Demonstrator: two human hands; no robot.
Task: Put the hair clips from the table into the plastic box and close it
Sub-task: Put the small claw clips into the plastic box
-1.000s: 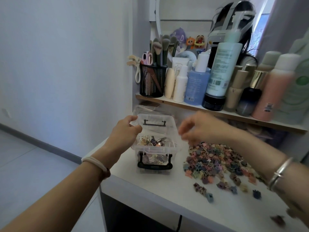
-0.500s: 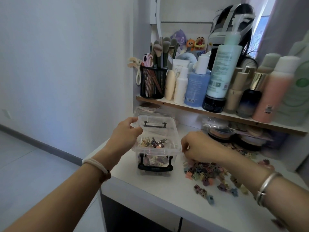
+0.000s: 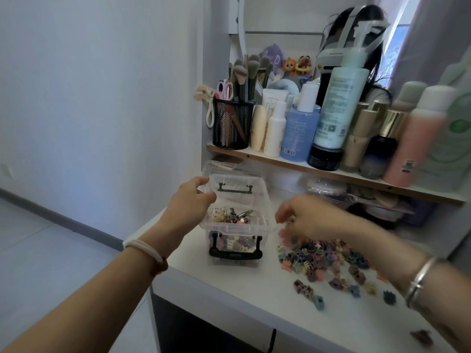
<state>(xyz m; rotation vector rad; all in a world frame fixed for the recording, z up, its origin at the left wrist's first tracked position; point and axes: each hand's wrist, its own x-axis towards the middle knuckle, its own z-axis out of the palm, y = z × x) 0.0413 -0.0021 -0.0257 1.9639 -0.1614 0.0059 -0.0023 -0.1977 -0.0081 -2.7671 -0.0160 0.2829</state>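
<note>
A small clear plastic box with black latches stands on the white table, partly filled with hair clips. Its lid is tipped up at the back. My left hand grips the lid's left edge. A heap of small coloured hair clips lies right of the box. My right hand, blurred, hovers over the heap beside the box's right rim, fingers pinched on hair clips.
Stray clips lie toward the table's front edge. A wooden shelf just behind carries a black mesh cup of brushes and several bottles. Clear containers sit under the shelf. The table's left edge drops to the floor.
My right hand dipped into the heap of clips, then rose and shifted left to the box's right rim. My left hand stayed on the lid.
</note>
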